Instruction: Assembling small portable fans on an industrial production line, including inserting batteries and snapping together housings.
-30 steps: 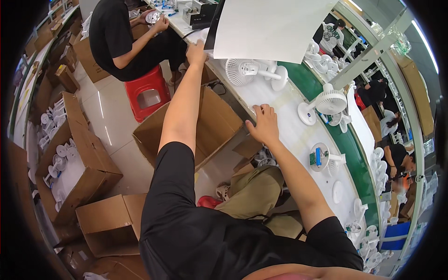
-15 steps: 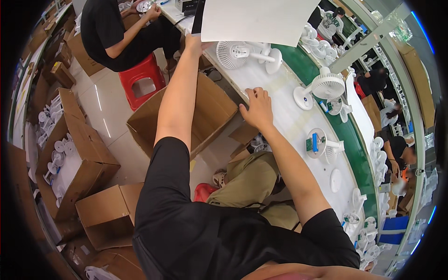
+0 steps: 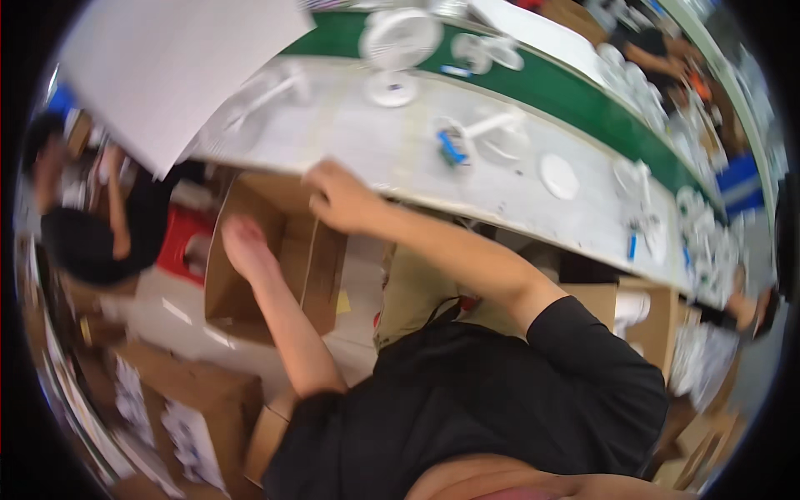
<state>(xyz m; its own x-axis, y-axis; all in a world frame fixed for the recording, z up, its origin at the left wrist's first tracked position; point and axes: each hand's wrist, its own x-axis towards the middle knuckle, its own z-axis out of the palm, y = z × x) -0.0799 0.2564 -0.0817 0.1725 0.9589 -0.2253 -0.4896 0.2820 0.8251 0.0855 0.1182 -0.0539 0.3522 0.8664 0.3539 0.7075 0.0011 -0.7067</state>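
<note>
In the head view, your left hand (image 3: 244, 242) is over the open box (image 3: 325, 267), its grip too blurred to tell. Your right hand (image 3: 340, 198), grip loosely open, is at the desk (image 3: 350, 121) edge. The box sits below that edge; a fan (image 3: 400, 42) stands beyond.

From my remote post, I see an open brown cardboard box (image 3: 323, 271) beside the near edge of a long white worktop (image 3: 358, 125), right of a red plastic stool (image 3: 173, 240). On the worktop, left to right, are a standing white plastic fan (image 3: 402, 40), a white fan part with a blue cylinder (image 3: 500, 137), and a flat white round disc (image 3: 559, 176).
</note>
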